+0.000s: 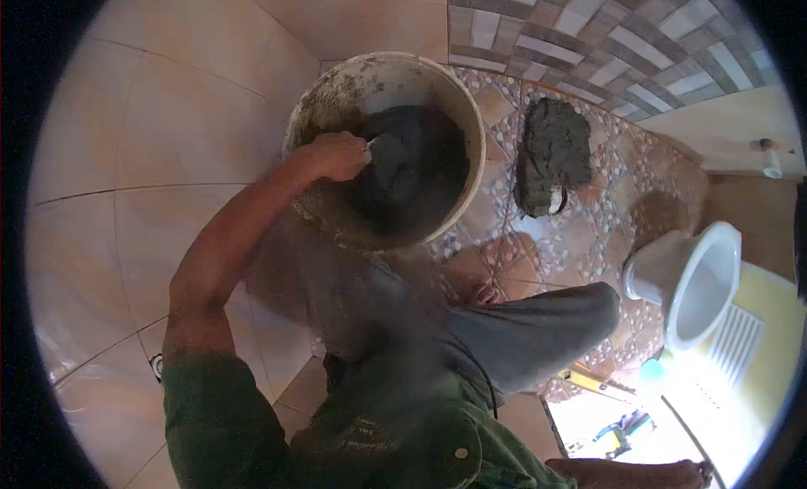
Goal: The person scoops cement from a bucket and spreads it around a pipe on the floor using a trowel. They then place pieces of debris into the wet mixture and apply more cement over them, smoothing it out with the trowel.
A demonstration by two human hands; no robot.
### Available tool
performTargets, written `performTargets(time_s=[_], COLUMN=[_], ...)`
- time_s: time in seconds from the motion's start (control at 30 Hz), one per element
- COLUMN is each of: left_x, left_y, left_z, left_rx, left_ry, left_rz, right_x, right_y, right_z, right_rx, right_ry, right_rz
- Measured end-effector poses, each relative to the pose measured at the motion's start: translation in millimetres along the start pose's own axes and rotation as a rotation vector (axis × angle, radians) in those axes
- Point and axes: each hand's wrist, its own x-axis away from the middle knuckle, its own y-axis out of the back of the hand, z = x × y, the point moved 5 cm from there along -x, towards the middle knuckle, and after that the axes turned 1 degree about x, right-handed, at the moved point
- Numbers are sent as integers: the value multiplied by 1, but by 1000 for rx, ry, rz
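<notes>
Mortar (416,169), dark grey and wet, filled the lower right part of a dirty white bucket (471,127) that stood on the patterned floor tiles (588,237), close to the corner where the beige wall tiles (168,136) met the floor. The left hand (336,155) reached into the bucket from its left rim. Its fingers (357,153) were closed around the handle of a trowel (371,142). Only a short bright piece of the trowel's metal showed beside the knuckles; the rest was sunk in the mix.

Just right of the bucket, apart from it, a separate mound of mortar (551,153) lay directly on the floor tiles. Behind it ran a wall strip of grey and white mosaic tiles (605,35). A white plastic basin (714,245) sat tilted further right, near the person's bent knee (580,308) in grey trousers. The left arm wore a green sleeve (214,413) pushed up above the elbow.

The right hand (685,472) lay at the bottom right edge of the view, well apart from the bucket. It was cut off by the frame, so I could not tell whether its fingers were open or closed.
</notes>
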Motion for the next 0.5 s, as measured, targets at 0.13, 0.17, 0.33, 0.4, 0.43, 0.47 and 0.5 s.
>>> performTargets(time_s=[0.13, 0.17, 0.33, 0.4, 0.43, 0.47, 0.5], left_x=[-26, -38, -25, -37, -46, -48, -55], left_y=[-33, -58, -88, -91, -104, -119, -119], left_z=[-15, -8, -63, -68, -71, -66, -67], left_rx=[-272, -180, -69, -145, -184, -264, -148], left_ry=[-182, -161, -226, -300, -361, -519, -451], left_rz=[-6, 17, 106, 137, 166, 131, 91], right_x=[-21, -24, -37, -40, -40, -41, -42], right_y=[53, 66, 150, 195, 220, 250, 281], right_z=[18, 20, 42, 54, 64, 77, 90], right_rx=[-32, -38, -30, -37, -27, -10, -12], right_ry=[127, 151, 295, 370, 415, 491, 588], right_rz=[-161, -200, -403, -485, -524, -547, -540])
